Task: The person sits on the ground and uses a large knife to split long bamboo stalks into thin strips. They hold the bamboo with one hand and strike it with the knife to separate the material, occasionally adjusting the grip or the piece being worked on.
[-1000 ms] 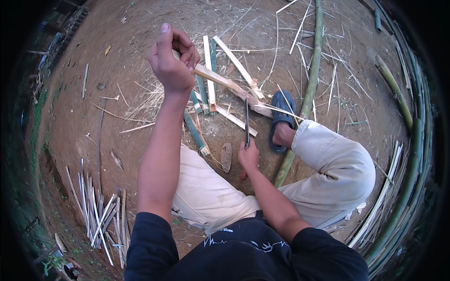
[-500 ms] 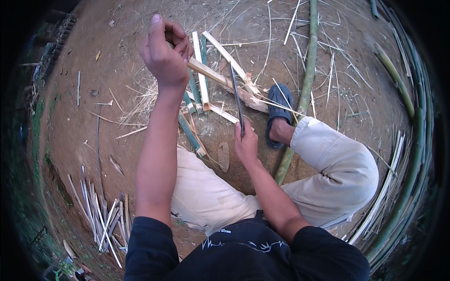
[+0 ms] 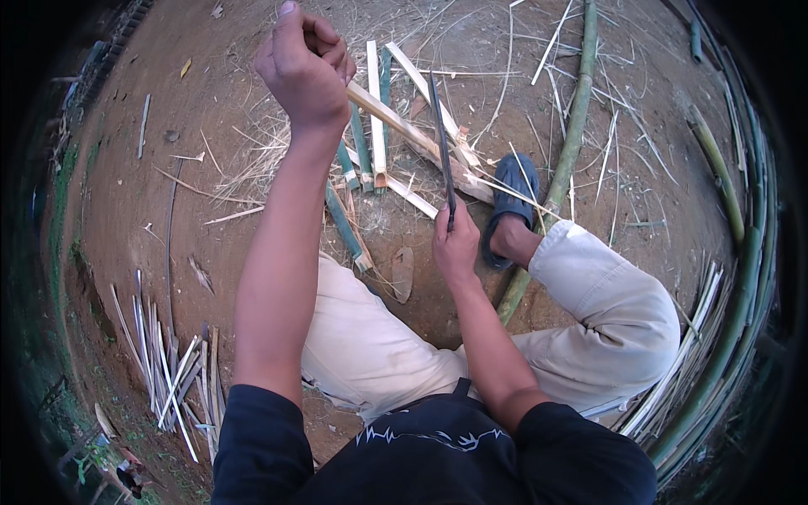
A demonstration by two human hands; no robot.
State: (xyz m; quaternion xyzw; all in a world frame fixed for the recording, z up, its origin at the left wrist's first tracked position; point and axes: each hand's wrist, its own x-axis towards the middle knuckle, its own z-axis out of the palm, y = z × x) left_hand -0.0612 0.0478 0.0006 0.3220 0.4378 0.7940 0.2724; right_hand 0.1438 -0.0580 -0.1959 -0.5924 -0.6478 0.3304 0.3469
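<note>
Two hands worked apart over the brown earth ground: the left hand, raised and well forward, had its fingers curled around one end of a long, pale, squared strip of split bamboo, while the right hand, nearer the body, was closed on the handle of a long knife with a narrow dark blade. The strip slanted down from the left hand toward a rough brown wooden block, which seemed to serve as its support, its near end lying just beside a dark blue clog on the right foot, perhaps so the foot could steady it. The blade pointed away from the body and crossed the line of strip and block; whether it touched either could not be told. Holding the strip by its far end probably kept the fingers clear of the edge. Near it on the ground, pale and green-skinned bamboo lengths lay within easy reach, among scattered thin shavings. A long green bamboo pole ran beside the clog and passed beneath the bent right leg in beige trousers.
</note>
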